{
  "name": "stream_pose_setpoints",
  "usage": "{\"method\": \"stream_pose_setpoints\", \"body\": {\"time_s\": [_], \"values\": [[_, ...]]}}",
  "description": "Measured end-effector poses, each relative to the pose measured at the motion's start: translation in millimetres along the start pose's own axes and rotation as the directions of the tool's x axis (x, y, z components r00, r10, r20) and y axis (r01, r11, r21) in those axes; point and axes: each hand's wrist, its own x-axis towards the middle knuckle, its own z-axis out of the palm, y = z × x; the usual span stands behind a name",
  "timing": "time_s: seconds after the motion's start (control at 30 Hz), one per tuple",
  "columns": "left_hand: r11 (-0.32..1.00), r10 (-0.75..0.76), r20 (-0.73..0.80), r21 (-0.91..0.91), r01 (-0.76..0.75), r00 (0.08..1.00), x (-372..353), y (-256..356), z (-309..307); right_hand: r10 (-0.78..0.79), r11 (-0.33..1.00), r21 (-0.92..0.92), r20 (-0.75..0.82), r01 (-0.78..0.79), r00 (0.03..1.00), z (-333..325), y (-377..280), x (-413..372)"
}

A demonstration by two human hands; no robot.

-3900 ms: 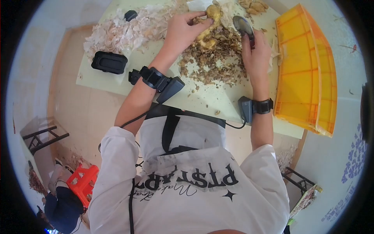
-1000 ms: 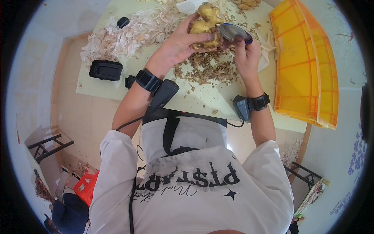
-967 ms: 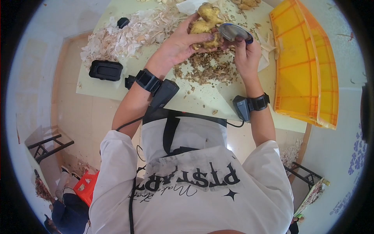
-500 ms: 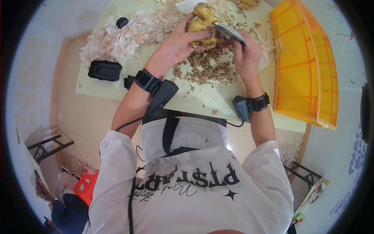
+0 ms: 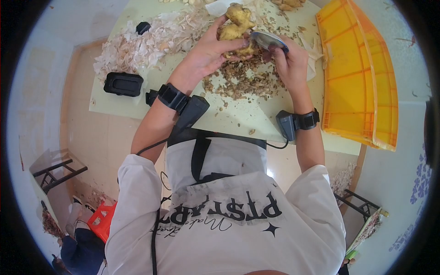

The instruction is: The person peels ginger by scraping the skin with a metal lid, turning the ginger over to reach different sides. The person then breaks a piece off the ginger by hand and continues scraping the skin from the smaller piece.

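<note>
Holding knobbly ginger (image 5: 234, 30) in left hand (image 5: 211, 49), over tabletop's (image 5: 243, 117) far half; gripping metal tool (image 5: 266, 40) in right hand (image 5: 293, 62), beside ginger. Along right edge, yellow crate (image 5: 350, 68), contents unseen; near front-left corner, black tray (image 5: 123, 84).

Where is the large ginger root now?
In the head view, the large ginger root is in the left hand, left of the metal tool in the right hand.

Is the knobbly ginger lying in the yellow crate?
No, the left hand holds the ginger above the table.
</note>
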Motion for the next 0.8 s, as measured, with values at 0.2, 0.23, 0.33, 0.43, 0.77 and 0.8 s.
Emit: {"method": "stream_pose_setpoints", "body": {"time_s": [0.2, 0.23, 0.33, 0.43, 0.77, 0.8], "values": [[0.999, 0.042, -0.005, -0.035, -0.042, 0.999, 1.4, -0.3, -1.1, 0.158, 0.981, 0.106, 0.067, -0.165, 0.985, 1.1, -5.9, -0.7], [0.998, 0.054, -0.005, 0.038, -0.054, 0.999, 1.3, 1.0, -2.4, 0.103, 0.990, 0.079, 0.118, -0.113, 0.988, 3.3, -4.4, -1.0], [0.992, 0.077, -0.015, 0.100, -0.075, 0.997, 0.1, 3.7, -3.1, 0.178, 0.969, 0.144, 0.156, -0.200, 0.972, 6.4, -8.3, -1.7], [0.991, 0.108, -0.013, 0.082, -0.107, 0.994, 2.4, 4.8, -0.7, 0.380, 0.855, 0.367, 0.037, -0.366, 0.924, 8.3, -9.5, -2.1], [0.996, 0.092, 0.009, -0.007, -0.092, 0.996, 1.2, 5.3, -0.3, 0.179, 0.970, 0.179, -0.072, -0.164, 0.981, 9.2, -7.1, -3.0], [0.996, 0.092, 0.009, -0.007, -0.092, 0.996, -1.0, 6.3, -0.2, 0.149, 0.980, 0.139, -0.066, -0.139, 0.987, 9.4, -5.6, -3.3]]}}
